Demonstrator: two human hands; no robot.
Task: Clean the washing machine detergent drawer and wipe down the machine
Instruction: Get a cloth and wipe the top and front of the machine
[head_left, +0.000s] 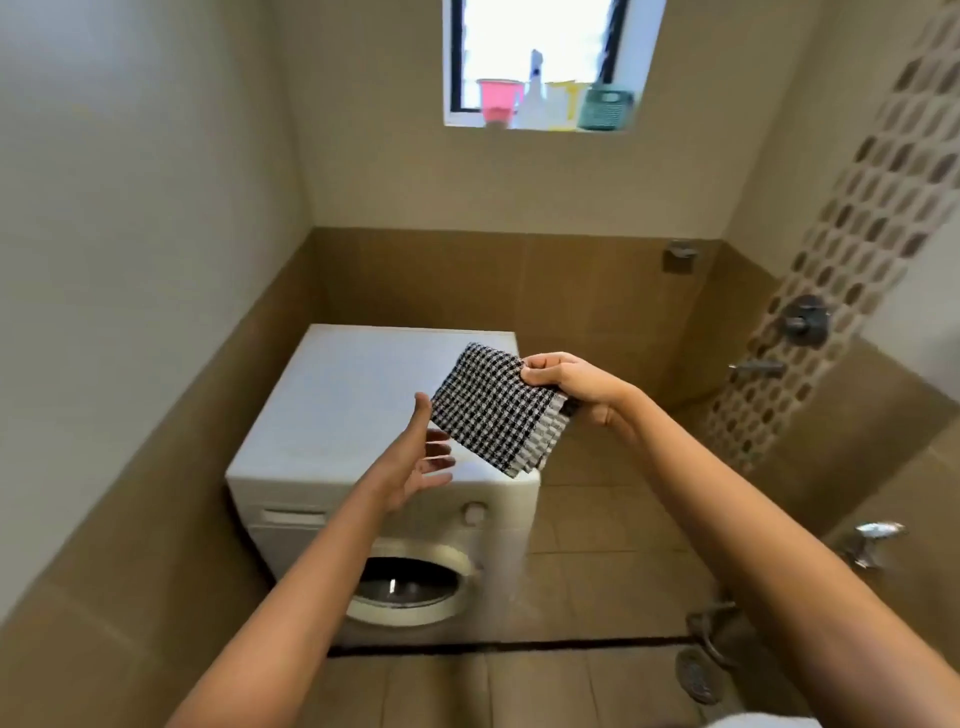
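A white front-loading washing machine (343, 395) stands against the left wall, its round door (410, 584) facing me. Its detergent drawer (293, 517) sits closed at the upper left of the front panel, with a dial (474, 513) to the right. My right hand (563, 382) pinches a folded black-and-white checked cloth (496, 410) by its upper right corner, held in the air above the machine's top. My left hand (421, 462) is open, palm up, just below and left of the cloth, apart from it or barely touching its edge.
The window sill (540, 124) holds a pink cup, a white bottle and a green basket. Taps (805, 319) and a spout are on the right tiled wall; another tap (872, 540) and a hose with a shower head (698, 675) lie lower right.
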